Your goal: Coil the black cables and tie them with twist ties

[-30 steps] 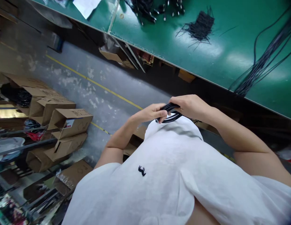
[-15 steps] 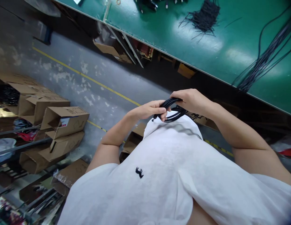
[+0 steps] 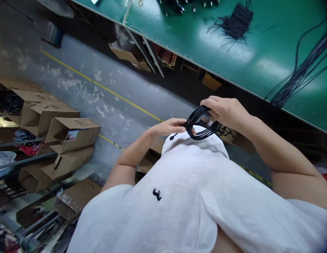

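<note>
A coiled black cable (image 3: 197, 122) hangs between my two hands, in front of my white shirt. My left hand (image 3: 173, 127) is closed on the left side of the coil, with the thumb across it and some fingertips showing inside the loop. Below that hand a short cable end with a small plug (image 3: 172, 137) sticks out. My right hand (image 3: 223, 109) grips the top right of the coil, its fingers bent over the strands.
Ahead is a green-topped table (image 3: 261, 45) bearing a pile of short black ties (image 3: 238, 21) and a bundle of long black cables (image 3: 297, 79). Open cardboard boxes (image 3: 74, 131) stand on the left beside a metal rack. A yellow line (image 3: 113, 92) crosses the floor.
The coil has turned to show a rounder, more open loop. My right hand has moved slightly right and up, and the view has shifted a little.
</note>
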Motion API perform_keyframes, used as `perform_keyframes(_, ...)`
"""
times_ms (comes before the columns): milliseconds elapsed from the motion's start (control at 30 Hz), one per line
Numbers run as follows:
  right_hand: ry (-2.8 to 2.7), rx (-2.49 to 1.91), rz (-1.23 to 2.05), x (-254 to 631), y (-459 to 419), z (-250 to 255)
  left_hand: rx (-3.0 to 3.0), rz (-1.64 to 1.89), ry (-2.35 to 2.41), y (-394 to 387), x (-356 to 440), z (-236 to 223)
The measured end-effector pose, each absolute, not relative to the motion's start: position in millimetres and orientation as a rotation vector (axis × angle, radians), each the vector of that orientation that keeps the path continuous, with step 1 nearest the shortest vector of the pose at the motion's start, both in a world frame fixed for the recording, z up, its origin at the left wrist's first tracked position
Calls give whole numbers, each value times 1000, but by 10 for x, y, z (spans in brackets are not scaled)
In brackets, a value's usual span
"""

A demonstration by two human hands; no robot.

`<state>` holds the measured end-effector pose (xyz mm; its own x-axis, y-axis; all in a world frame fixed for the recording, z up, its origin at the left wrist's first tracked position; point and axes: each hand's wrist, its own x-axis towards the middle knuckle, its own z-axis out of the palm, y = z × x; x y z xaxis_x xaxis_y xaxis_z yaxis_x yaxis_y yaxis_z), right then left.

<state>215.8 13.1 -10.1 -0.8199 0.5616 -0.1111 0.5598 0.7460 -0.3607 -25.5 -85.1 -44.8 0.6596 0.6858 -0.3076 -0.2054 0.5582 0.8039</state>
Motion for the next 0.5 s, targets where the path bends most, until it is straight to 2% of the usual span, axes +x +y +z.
perform_keyframes(167,-3062,-1090,394,2137,107,-45,630,728,681,-999,-40,-432)
perform_keyframes(500,-3172,-938,316,2046,-91,-22,373,691,597,-1032,68,-259)
